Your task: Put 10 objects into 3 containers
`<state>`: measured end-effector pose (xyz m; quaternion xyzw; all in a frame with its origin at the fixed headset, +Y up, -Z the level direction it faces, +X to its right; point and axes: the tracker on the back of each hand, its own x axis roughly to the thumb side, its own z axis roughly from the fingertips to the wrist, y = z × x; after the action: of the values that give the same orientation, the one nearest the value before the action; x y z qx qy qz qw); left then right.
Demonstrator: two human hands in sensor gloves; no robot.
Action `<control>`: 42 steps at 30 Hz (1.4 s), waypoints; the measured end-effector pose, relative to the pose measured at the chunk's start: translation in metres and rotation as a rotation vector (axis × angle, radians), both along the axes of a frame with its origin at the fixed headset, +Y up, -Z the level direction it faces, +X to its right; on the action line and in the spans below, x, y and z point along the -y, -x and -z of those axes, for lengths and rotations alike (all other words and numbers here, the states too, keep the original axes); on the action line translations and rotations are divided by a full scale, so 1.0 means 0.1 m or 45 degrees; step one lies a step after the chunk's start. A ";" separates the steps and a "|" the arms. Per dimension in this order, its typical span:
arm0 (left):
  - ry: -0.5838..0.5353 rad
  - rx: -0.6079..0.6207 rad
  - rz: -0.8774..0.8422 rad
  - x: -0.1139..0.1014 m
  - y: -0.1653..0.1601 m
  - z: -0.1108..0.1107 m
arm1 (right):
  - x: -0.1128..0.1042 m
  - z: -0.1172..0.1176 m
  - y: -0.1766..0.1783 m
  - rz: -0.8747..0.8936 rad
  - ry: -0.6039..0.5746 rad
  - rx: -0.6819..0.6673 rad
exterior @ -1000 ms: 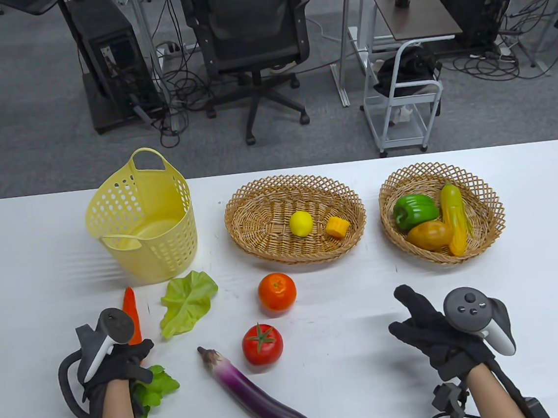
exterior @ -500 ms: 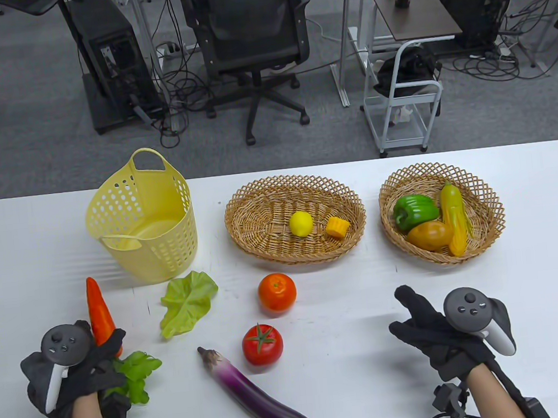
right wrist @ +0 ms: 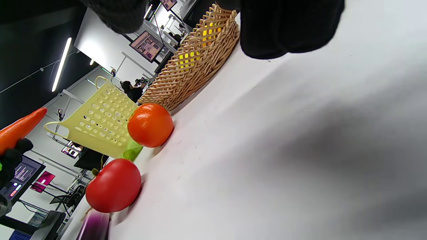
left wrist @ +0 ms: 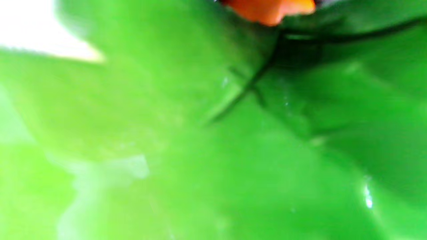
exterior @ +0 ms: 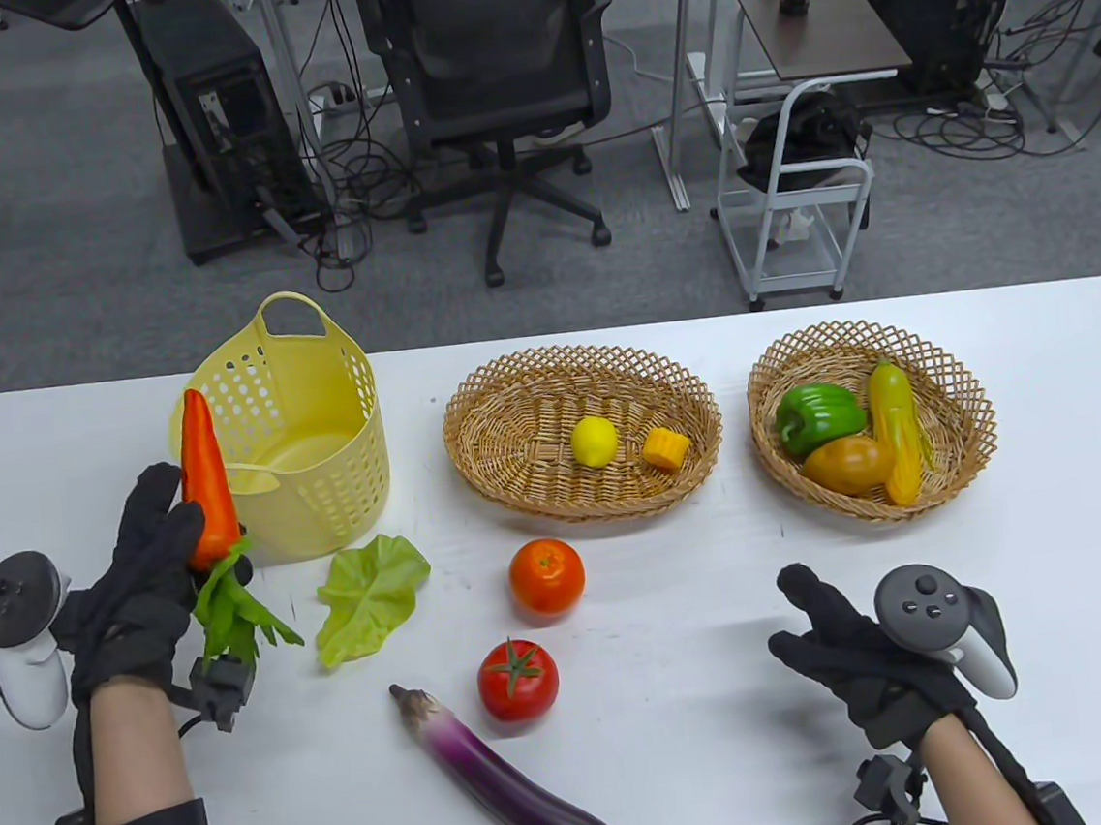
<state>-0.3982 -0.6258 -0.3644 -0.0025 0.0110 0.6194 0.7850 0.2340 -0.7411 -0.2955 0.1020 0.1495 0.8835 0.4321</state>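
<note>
My left hand (exterior: 153, 577) grips an orange carrot (exterior: 205, 480) near its green leafy top (exterior: 229, 614) and holds it upright, just left of the yellow plastic basket (exterior: 297, 456). The leaves fill the left wrist view (left wrist: 213, 133). My right hand (exterior: 840, 638) rests on the table at the front right, fingers loosely apart and holding nothing. On the table lie a lettuce leaf (exterior: 369, 595), an orange (exterior: 547, 576), a tomato (exterior: 518, 680) and an eggplant (exterior: 503, 775).
The middle wicker basket (exterior: 515, 445) holds a lemon (exterior: 594, 441) and a corn piece (exterior: 665, 447). The right wicker basket (exterior: 957, 393) holds a green pepper (exterior: 818, 414), a potato (exterior: 847, 464) and a corn cob (exterior: 896, 433). An office chair and carts stand beyond the table.
My left hand has lifted the carrot off the table and carried it up and away to beside the yellow basket, turning it upright. The right hand has not moved.
</note>
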 end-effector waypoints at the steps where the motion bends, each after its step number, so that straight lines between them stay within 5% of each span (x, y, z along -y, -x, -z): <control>1: 0.019 0.010 -0.025 0.00 -0.01 0.05 | 0.00 0.00 0.00 0.009 0.006 -0.005; 11: 0.133 0.095 -0.190 0.12 -0.05 0.37 | 0.02 0.01 0.00 0.065 0.018 -0.097; 19: 0.086 0.078 -0.217 0.22 0.00 0.29 | 0.02 0.01 0.01 0.065 0.023 -0.100; 25: 0.086 0.042 -0.011 0.36 -0.01 0.14 | 0.02 0.01 0.01 0.063 0.020 -0.107; 32: 0.120 -0.012 -0.003 0.78 0.00 0.03 | 0.01 0.00 0.03 0.061 0.003 -0.118; 42: 0.437 0.033 0.385 1.34 -0.21 0.10 | 0.01 -0.01 0.03 0.059 0.007 -0.113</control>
<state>-0.3769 -0.7601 -0.3743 -0.1423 0.1064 0.4837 0.8570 0.2309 -0.7421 -0.2949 0.1433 0.1684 0.8674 0.4458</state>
